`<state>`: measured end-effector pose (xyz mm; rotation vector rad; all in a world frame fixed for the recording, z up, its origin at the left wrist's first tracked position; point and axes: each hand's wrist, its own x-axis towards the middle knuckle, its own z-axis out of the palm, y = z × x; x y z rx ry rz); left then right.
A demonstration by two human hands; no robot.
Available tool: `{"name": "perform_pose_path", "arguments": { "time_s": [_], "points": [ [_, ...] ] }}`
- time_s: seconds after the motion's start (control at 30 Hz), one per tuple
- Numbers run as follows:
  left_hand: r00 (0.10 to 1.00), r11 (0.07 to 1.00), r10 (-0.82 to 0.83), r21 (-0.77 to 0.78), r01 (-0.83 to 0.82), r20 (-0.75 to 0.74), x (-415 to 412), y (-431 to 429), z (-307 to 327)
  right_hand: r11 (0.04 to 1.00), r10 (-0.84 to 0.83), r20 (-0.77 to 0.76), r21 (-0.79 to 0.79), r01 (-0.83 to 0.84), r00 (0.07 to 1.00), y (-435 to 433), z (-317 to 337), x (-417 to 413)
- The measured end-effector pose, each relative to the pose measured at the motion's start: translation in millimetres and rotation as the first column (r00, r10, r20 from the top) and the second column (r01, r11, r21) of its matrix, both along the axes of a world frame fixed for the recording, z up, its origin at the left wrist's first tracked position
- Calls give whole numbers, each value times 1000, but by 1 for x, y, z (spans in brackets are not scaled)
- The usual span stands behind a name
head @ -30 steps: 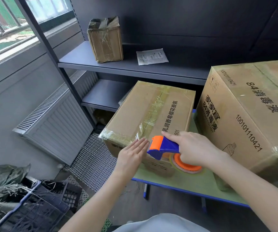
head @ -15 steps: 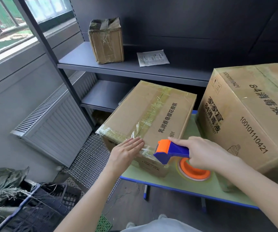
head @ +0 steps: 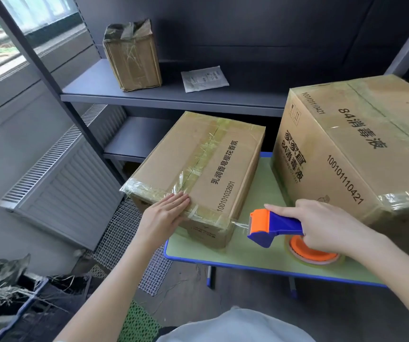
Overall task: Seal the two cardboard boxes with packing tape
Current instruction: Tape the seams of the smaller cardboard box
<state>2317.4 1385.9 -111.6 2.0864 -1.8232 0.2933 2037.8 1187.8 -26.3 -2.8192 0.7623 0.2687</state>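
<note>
Left hand point(head: 164, 213): flat out, fingers straight and together, pressing down on the taped near edge of the smaller box point(head: 198, 174). Not gripping anything.
Right hand point(head: 326, 225): wrapped round the handle of the tape dispenser point(head: 275, 224), with the index finger laid straight along the top.
Tape dispenser: blue with an orange head, sticking out from the right hand toward the left hand. Its orange roll point(head: 312, 253) sits right under the right palm.
Tape point(head: 239, 222): a thin clear strand runs from the dispenser's teeth to the near corner of the smaller box, in the gap between the two hands.
Smaller box: under the left hand, flaps closed, with shiny tape along the top seam and the near edge. It hangs a little over the table point(head: 248, 250) edge.
Bigger box point(head: 361, 149): just beyond the right hand, on the same table, tape over its top and near corner.
Shelf point(head: 174, 97): well past both hands, with a little taped parcel point(head: 132, 55) and a flat paper packet point(head: 204, 78) on it.
Radiator point(head: 68, 188): off past the left hand, by the wall.
</note>
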Motion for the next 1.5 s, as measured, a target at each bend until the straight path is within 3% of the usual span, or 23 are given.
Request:
{"name": "perform_pose_path", "arguments": {
  "time_s": [0.17, 0.37, 0.57, 0.87, 1.13, 1.5],
  "points": [
    [997, 998, 48, 41, -51, 67, -23, -1, 0, 1000, 11, -7, -7, -11, 1000, 2, -10, -6],
    [981, 981, -188, -51, 190, 38, -74, -26, -4, 996, -2, -71, -94, -5, 997, 6, -7, -10],
    [989, 969, -145, -203, 142, -1, -83, -30, -14, 981, 7, -33, -195, -13, 999, 17, 4, -13],
    [987, 953, -160, -261, 157, 7, -82, -32, -18, 928, 108, 9, -360, -97, 994, 34, 34, -10],
    [984, 930, -176, -322, 176, 32, -80, -34, -22, 982, -43, -111, -186, 22, 993, 26, 7, -12],
    [984, 947, -178, -270, 175, 11, -79, -31, -14, 982, 14, -199, -184, -52, 980, 29, -21, 13]
  ]
}}
